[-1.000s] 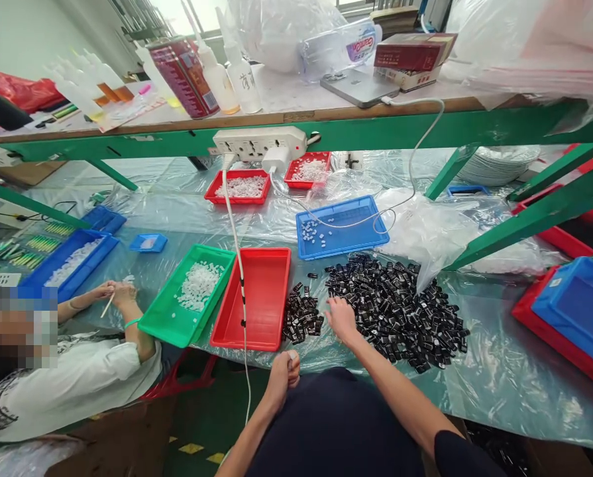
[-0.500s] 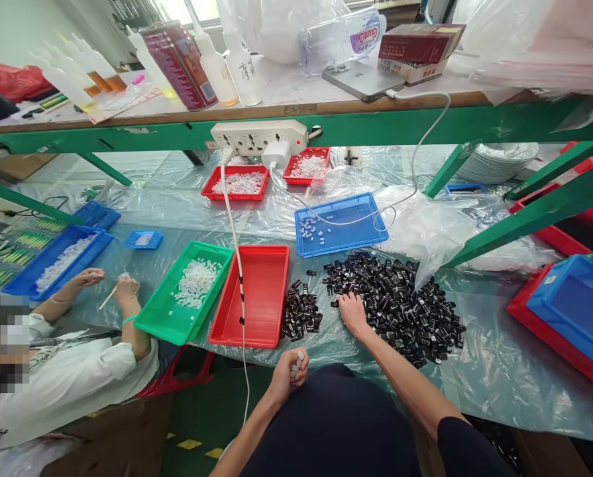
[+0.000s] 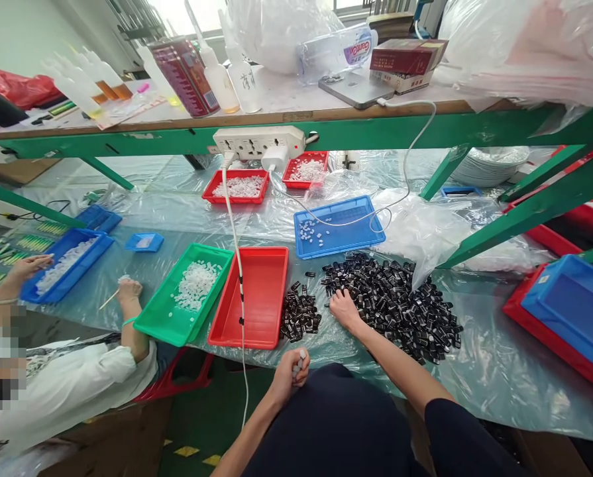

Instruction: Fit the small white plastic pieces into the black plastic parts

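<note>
Since the earlier frames the right hand has slid from the near edge of the large pile of black caps up onto its left margin, while the left hand has stayed low at the lap, and the co-worker's far hand has reached out to the blue tray. Now the right hand lies palm down, fingers spread and touching the caps, its grip apart with nothing visibly pinched. The left hand's grip is closed around a small whitish piece, held below the tabletop edge. A smaller heap of black caps sits just beside the empty red tray, between it and the big pile. To do this step well, I judge the fingers should single out one cap at the loose fringe rather than digging into the heap, so neighbours are not scattered, then bring it down to the waiting left hand squarely aligned.
</note>
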`<state>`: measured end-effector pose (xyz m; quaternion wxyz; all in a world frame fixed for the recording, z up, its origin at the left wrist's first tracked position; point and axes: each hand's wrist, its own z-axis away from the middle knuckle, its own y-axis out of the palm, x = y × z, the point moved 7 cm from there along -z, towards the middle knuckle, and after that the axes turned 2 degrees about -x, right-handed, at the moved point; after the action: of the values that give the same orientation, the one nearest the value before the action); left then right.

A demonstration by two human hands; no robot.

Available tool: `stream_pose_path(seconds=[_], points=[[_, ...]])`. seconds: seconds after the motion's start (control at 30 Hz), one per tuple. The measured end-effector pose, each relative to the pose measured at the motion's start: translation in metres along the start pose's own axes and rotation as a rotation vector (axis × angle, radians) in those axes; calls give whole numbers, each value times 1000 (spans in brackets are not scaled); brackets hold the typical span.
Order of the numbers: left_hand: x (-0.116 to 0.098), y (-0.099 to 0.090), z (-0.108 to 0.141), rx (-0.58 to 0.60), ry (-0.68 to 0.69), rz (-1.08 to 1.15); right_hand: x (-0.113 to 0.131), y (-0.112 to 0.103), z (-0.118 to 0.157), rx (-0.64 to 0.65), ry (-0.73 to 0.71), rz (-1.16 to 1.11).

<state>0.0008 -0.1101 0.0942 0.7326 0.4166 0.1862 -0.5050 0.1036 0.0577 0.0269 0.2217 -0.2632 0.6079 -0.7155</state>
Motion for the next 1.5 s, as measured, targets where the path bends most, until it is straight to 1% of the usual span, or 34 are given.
stream_pose_path(seconds=[0.1,0.2,0.3,0.37,0.47,0.53,0.6,0.7,0.73,0.83,0.9,1.0,1.07,1.17,1.23,1.33,1.43,1.5], points=[[-3,3,1,11,-4,21,11,-1,-4,10,23,-34],[-10,6,-1,-12,25,-24,19,-3,-12,8,71,-98],[-21,8,-4,-53,80,-94,16,-10,-16,-15,117,-185],[-26,8,-4,-69,95,-98,11,-19,-11,-40,139,-256],[-30,5,-2,-95,91,-41,14,-38,12,-94,150,-386],[-29,2,-1,-112,79,-9,24,-52,37,-129,148,-481],[-26,0,-1,-122,62,-24,37,-65,66,-173,159,-664],[-21,4,-4,-114,55,-182,51,-81,103,-237,231,-1074],[-21,7,-4,-106,73,-269,55,-85,112,-247,253,-1154],[-28,19,-4,-90,186,-556,63,-95,126,-250,292,-1241],[-35,28,-2,-71,254,-685,63,-94,128,-233,341,-1325],[-45,37,1,-79,311,-741,61,-86,130,-193,460,-1483],[-50,39,3,-117,331,-721,59,-83,129,-204,527,-1585],[-52,40,5,-160,336,-679,59,-83,125,-268,591,-1754],[-53,41,6,-169,336,-671,60,-82,122,-293,644,-1865],[-58,41,10,-167,363,-636,63,-80,119,-294,720,-2041],[-65,38,14,-199,379,-584,65,-81,116,-288,738,-2179],[-67,38,13,-197,361,-573,65,-82,114,-277,741,-2206]])
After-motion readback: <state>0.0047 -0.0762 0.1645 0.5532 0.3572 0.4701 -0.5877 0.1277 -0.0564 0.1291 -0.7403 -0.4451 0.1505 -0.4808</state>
